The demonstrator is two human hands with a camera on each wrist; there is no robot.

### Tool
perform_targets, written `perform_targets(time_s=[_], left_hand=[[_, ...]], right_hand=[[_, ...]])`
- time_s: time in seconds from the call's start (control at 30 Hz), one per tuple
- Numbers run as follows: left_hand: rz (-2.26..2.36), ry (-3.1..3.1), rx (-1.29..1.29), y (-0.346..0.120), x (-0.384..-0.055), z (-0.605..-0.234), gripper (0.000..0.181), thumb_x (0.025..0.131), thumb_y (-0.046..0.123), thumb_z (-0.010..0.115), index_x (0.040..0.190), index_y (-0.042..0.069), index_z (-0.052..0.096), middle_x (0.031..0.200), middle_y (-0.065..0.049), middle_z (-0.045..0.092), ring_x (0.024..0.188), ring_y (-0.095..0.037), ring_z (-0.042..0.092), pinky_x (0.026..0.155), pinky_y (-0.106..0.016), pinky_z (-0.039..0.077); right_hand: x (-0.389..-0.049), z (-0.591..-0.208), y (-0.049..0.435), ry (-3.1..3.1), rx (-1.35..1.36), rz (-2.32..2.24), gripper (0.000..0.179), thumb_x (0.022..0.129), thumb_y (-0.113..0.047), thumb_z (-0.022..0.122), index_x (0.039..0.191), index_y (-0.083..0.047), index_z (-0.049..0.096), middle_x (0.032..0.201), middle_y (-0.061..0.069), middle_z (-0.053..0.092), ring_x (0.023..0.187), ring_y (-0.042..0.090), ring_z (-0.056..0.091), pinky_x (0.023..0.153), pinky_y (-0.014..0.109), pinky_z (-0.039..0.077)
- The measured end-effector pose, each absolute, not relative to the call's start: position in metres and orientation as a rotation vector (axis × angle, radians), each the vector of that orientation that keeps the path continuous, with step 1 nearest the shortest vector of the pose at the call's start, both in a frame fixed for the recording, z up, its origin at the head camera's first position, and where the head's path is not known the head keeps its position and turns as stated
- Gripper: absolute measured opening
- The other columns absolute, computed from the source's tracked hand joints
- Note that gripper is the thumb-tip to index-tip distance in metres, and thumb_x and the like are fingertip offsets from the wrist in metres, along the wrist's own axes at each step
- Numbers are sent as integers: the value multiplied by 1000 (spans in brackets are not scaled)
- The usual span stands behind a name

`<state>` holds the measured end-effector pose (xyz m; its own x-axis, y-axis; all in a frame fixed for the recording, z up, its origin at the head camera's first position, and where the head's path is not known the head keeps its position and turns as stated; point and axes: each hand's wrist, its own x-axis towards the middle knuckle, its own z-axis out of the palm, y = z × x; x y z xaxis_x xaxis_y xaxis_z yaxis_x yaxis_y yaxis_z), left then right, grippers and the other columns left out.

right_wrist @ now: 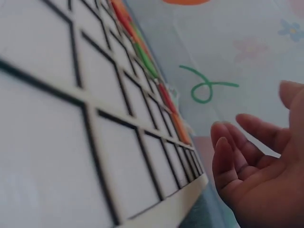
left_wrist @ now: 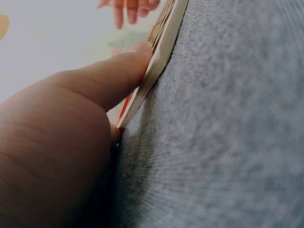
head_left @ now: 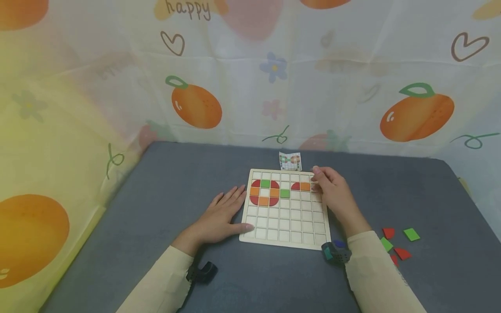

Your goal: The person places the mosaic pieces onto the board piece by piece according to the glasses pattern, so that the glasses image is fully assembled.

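A square wooden grid board (head_left: 285,224) lies on the dark grey table. Red, orange and green tiles fill part of its upper rows: a ring at left, a green tile (head_left: 284,194) beside it, then a red quarter-round tile (head_left: 295,186) and an orange tile (head_left: 305,186). My left hand (head_left: 217,221) is spread flat along the board's left side, its thumb touching the edge, seen close in the left wrist view. Over the upper right corner is my right hand (head_left: 340,198). Its fingers (right_wrist: 225,164) bend loosely in the right wrist view, with no tile visible in them.
A small printed card (head_left: 290,161) with a coloured grid pattern lies behind the board. Loose red tiles (head_left: 402,253) and green tiles (head_left: 411,234) lie to the right, some partly hidden by the right sleeve (head_left: 375,265). A fruit-printed curtain (head_left: 242,87) hangs behind the table.
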<state>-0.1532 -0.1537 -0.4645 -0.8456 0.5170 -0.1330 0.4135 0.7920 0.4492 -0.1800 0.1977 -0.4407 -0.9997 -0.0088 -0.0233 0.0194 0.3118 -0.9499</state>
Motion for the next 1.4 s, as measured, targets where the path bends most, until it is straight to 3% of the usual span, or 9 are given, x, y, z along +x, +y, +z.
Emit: perform_targets(time_s=[0.2,0.4,0.7,0.87,1.17,1.4], left_hand=[[608,2725,716,-152,-153,-464,109,97,71,66,175,12,20,181,-4,12,166,-24,2,129,-57,1],[601,2728,709,-152,-152,-463,109,97,71,67,175,12,19,181,-4,12,166,-25,3,129,-57,1],[593,2729,700,-152,-152,-464,109,97,71,67,175,13,19,181,-3,12,166,-24,1,129,-57,0],[588,2731,706,-152,-153,-464,109,97,72,66,175,13,19,181,-3,11,166,-24,1,129,-56,0],[584,2733,708,-153,-153,-464,109,97,72,65,175,12,18,182,-3,11,166,-24,1,129,-57,1],[582,2734,711,-153,-154,-465,109,97,73,65,175,12,18,181,-3,11,166,-24,1,129,-57,1]], right_hand=[[-174,-420,207,2431,-30,-2026,71,117,-55,40,152,4,54,127,21,63,104,27,67,88,32,53],[-165,-403,218,2354,-166,-2136,81,115,-63,29,153,6,51,129,19,63,108,26,68,90,31,55],[-148,-390,242,2254,-409,-2220,62,118,-55,28,147,-12,62,128,16,68,115,32,66,95,34,51],[-137,-392,259,2250,-500,-2198,60,121,-47,21,149,-13,61,130,19,67,116,28,66,99,34,48],[-117,-405,291,2287,-550,-2156,70,120,-47,16,154,2,53,130,23,66,119,26,65,102,29,48],[-106,-432,323,2306,-466,-2128,66,120,-47,14,153,-11,58,128,16,69,116,24,66,99,26,47]])
